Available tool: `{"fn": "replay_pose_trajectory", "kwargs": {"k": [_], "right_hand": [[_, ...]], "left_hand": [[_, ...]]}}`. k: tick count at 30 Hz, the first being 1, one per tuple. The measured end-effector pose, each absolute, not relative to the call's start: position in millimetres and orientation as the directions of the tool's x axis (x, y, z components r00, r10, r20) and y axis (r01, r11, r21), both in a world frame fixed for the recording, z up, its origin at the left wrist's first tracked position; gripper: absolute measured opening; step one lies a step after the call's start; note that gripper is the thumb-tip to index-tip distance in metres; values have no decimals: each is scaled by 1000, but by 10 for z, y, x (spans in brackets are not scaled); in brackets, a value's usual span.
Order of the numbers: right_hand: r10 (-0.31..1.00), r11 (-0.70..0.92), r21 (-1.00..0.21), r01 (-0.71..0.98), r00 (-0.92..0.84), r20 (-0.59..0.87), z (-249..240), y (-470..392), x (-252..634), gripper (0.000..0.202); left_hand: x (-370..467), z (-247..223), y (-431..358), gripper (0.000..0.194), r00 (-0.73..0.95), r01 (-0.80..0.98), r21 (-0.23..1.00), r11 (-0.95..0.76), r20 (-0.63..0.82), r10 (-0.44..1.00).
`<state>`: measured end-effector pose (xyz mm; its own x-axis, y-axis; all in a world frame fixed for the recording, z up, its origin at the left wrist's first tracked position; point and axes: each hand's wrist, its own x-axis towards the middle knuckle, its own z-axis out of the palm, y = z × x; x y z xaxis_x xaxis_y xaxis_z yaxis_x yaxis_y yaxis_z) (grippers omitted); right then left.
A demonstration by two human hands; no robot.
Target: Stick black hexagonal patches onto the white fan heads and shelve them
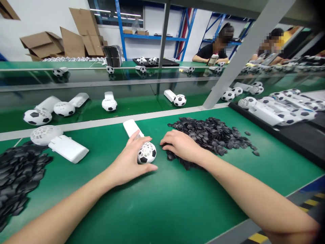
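Note:
A white device with a soccer-ball head (146,152) and a flat white handle lies on the green bench, its head patterned with black patches and open lattice. My left hand (129,156) is curled around the left side of that head, fingers above and thumb below. Just to the right, my right hand (179,144) rests at the left edge of a pile of small black pieces (210,135). Its fingers are bent and drawn together; whether a piece is between them is hidden.
Another lattice-headed white device (68,148) lies at left, above a second black-piece pile (20,176). A black tray (269,125) at right holds several devices. More sit on the green conveyor (142,105) behind a pale rail. A slanted post (243,57) rises ahead; co-workers sit beyond.

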<state>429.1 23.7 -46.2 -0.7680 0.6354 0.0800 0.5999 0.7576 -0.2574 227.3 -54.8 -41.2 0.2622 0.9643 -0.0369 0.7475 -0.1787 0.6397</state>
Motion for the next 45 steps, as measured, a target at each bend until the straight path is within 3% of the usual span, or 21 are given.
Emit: {"fn": "replay_pose_trajectory", "kwargs": {"k": [2, 4, 6, 9, 11, 13, 16, 19, 24, 26, 29, 32, 35, 39, 45], "right_hand": [[609, 786, -205, 584, -788, 91, -428, 213, 4287, 5], [601, 790, -232, 567, -791, 114, -395, 196, 4293, 5], [620, 757, -358, 547, -775, 127, -376, 182, 4301, 8], [672, 637, -583, 504, -734, 100, -377, 170, 4309, 12], [692, 555, -677, 483, -720, 54, -389, 168, 4313, 11], [679, 516, -728, 452, -733, 26, -396, 170, 4315, 12], [581, 648, -684, 335, -798, 159, -396, 173, 4314, 15], [480, 768, -600, 223, -821, 309, -393, 163, 4301, 13], [547, 717, -655, 239, -775, 316, -393, 123, 4278, 13], [507, 742, -643, 191, -787, 351, -396, 115, 4276, 11], [402, 812, -573, 114, -821, 406, -411, 106, 4265, 19], [311, 872, -485, 66, -839, 446, -439, 87, 4226, 22], [267, 905, -424, 40, -829, 492, -478, 62, 4170, 17], [288, 903, -428, 47, -805, 518, -525, 46, 4095, 10], [328, 832, -555, -7, -800, 503, -485, 77, 4023, 8]], "left_hand": [[2255, -409, -537, 63, 308, 727, 648, -225, -15, 951], [2210, -389, -519, 56, 426, 685, 664, -300, -30, 904], [2177, -368, -514, 57, 482, 669, 673, -316, -68, 874], [2186, -365, -532, 59, 343, 705, 679, -206, -72, 937], [2196, -376, -541, 59, 283, 693, 702, -165, -54, 957], [2174, -383, -532, 56, 351, 657, 726, -202, -57, 935], [2088, -376, -494, 59, 495, 592, 757, -276, -71, 866], [2012, -365, -463, 61, 531, 555, 781, -287, -67, 845], [1981, -360, -455, 63, 531, 557, 782, -280, -76, 844], [2003, -361, -469, 61, 526, 550, 791, -269, -78, 847], [2108, -374, -515, 63, 414, 586, 789, -183, -97, 905], [2270, -408, -567, 69, 178, 634, 772, -48, -85, 980], [2374, -443, -587, 56, 58, 643, 766, -15, -29, 998], [2338, -443, -561, 41, 137, 621, 779, -84, -3, 991], [2222, -406, -491, 46, 317, 560, 812, -166, -25, 948]]}}
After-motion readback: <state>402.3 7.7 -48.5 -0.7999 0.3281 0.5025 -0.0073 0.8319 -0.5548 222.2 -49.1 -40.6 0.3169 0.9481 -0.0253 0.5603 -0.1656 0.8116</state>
